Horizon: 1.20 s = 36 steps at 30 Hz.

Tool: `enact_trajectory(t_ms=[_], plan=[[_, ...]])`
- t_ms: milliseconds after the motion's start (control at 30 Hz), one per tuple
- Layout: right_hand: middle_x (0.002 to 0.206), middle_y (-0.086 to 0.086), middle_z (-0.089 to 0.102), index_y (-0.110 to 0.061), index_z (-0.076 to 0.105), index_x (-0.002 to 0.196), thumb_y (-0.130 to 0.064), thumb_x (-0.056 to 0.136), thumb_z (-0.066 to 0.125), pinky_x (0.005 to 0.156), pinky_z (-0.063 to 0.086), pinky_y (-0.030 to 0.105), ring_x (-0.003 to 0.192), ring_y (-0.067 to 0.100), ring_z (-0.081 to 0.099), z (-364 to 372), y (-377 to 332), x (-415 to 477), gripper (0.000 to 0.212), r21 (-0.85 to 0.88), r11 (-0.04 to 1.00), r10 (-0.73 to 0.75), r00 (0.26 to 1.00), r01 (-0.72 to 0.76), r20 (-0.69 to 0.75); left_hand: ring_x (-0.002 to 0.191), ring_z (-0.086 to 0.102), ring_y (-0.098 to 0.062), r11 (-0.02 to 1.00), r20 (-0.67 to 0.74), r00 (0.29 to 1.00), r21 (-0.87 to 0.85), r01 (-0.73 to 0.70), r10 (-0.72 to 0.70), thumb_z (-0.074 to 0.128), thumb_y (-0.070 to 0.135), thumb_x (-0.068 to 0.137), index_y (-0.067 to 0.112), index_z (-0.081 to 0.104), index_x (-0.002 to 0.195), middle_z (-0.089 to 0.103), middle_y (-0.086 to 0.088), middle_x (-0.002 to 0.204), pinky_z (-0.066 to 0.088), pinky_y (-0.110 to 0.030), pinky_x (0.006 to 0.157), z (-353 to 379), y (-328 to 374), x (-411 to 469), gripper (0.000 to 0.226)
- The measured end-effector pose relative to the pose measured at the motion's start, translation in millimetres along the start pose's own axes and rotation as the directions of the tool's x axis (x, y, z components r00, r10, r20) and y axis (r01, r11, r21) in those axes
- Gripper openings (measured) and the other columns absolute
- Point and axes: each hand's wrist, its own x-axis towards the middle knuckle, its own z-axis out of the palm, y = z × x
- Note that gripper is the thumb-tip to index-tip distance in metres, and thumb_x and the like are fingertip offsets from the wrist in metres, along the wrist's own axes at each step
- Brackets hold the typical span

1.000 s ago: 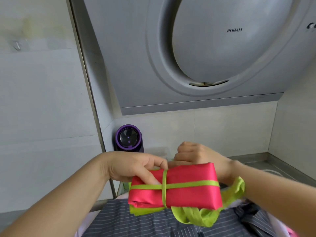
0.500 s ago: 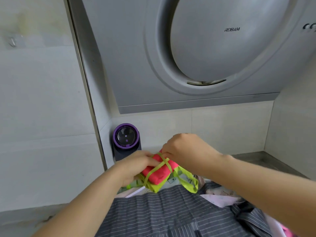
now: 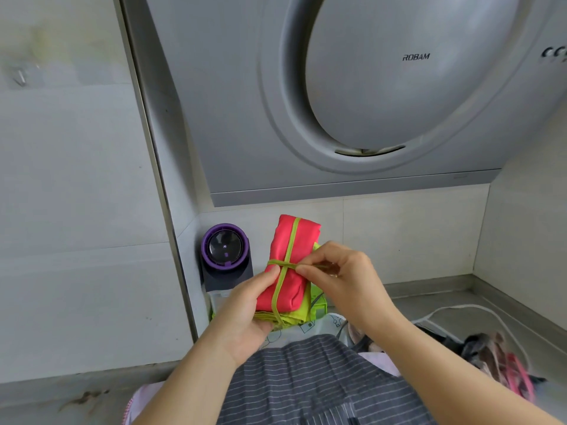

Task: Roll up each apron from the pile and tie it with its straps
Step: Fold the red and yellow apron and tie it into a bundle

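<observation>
- Red apron roll (image 3: 285, 271) stands upright over the pile (image 3: 306, 378), left hand (image 3: 245, 314) gripping its base.
- Right hand (image 3: 340, 277) pinches the green strap (image 3: 290, 240) at the crossing; slackening there could unwind the wrap.

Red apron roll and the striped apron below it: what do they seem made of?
Red apron roll: likely smooth synthetic fabric, given its faint sheen and soft creases. Striped apron: seemingly matte woven cloth, grey with thin pale lines, no shine.
</observation>
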Motion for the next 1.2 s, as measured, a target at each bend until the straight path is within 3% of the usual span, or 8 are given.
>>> enact_trajectory(t_ms=[167,300,500,667,833,933,1067,1200], plan=[[0.085,-0.003,0.069,-0.015,0.074,0.086,-0.013,0.083,0.068,0.076,0.054,0.023,0.08,0.009,0.066,-7,-5,0,0.007,-0.057,0.993,-0.1,0.988,0.107,0.117,0.095,0.069,-0.027,0.995,-0.04,0.999,0.096,-0.03,0.034,0.067,0.034,0.074,0.013,0.07,0.108,0.073,-0.012,0.103,0.049,-0.05,0.095,3,1,-1,0.04],[0.073,-0.002,0.071,-0.011,0.072,0.08,-0.009,0.082,0.067,0.069,0.052,0.016,0.068,0.005,0.065,-10,-14,3,0.006,0.271,0.948,0.14,0.983,-0.166,0.116,0.091,0.071,-0.026,0.989,-0.056,0.994,0.12,-0.088,0.095,0.067,0.032,0.075,0.015,0.07,0.105,0.074,-0.01,0.1,0.052,-0.048,0.091,7,0,-2,0.035],[0.06,0.001,0.059,-0.009,0.068,0.076,-0.021,0.075,0.069,0.077,0.052,0.03,0.062,0.012,0.053,-2,-12,1,0.012,0.562,0.75,0.357,0.928,-0.35,0.103,0.084,0.072,-0.022,0.983,-0.066,0.985,0.101,-0.152,0.159,0.066,0.033,0.076,0.016,0.07,0.105,0.074,-0.008,0.097,0.056,-0.042,0.079,13,-7,-2,0.034],[0.071,-0.004,0.055,-0.016,0.057,0.085,-0.015,0.078,0.076,0.061,0.047,0.016,0.061,0.006,0.051,4,-12,-2,0.02,0.346,0.901,0.336,0.925,-0.261,-0.177,0.091,0.071,-0.024,0.968,-0.112,0.969,0.141,-0.205,0.222,0.068,0.036,0.074,0.02,0.071,0.103,0.074,-0.005,0.097,0.056,-0.045,0.083,14,-11,-1,0.033],[0.067,-0.015,0.057,-0.026,0.063,0.07,-0.016,0.075,0.078,0.058,0.041,0.011,0.063,0.001,0.051,9,-9,-8,0.019,-0.126,0.992,-0.029,0.938,-0.016,-0.347,0.088,0.071,-0.017,0.928,-0.141,0.934,0.234,-0.29,0.328,0.068,0.042,0.069,0.023,0.071,0.097,0.074,-0.001,0.093,0.056,-0.036,0.076,16,-14,-1,0.034],[0.072,-0.023,0.059,-0.023,0.069,0.078,-0.011,0.076,0.077,0.067,0.043,0.004,0.076,-0.009,0.057,11,-10,-11,0.014,-0.196,0.976,-0.157,0.927,0.093,-0.342,0.083,0.071,-0.011,0.916,-0.141,0.923,0.244,-0.319,0.359,0.067,0.041,0.071,0.024,0.069,0.097,0.074,0.004,0.088,0.054,-0.025,0.066,20,-15,-3,0.032],[0.067,-0.015,0.063,-0.028,0.061,0.076,-0.016,0.077,0.076,0.068,0.05,0.013,0.072,-0.001,0.06,8,-12,-11,0.019,-0.024,0.999,0.02,0.937,-0.03,-0.349,0.082,0.071,-0.012,0.917,-0.152,0.92,0.239,-0.32,0.361,0.067,0.043,0.069,0.025,0.07,0.095,0.075,0.003,0.088,0.054,-0.026,0.065,23,-14,-3,0.032],[0.068,-0.002,0.066,-0.014,0.065,0.079,-0.01,0.08,0.073,0.066,0.053,0.019,0.067,0.008,0.062,4,-15,-8,0.009,0.411,0.9,0.273,0.922,-0.144,-0.276,0.09,0.071,-0.021,0.948,-0.182,0.935,0.16,-0.276,0.303,0.069,0.041,0.068,0.022,0.073,0.092,0.075,-0.003,0.092,0.055,-0.038,0.077,22,-13,2,0.031]])
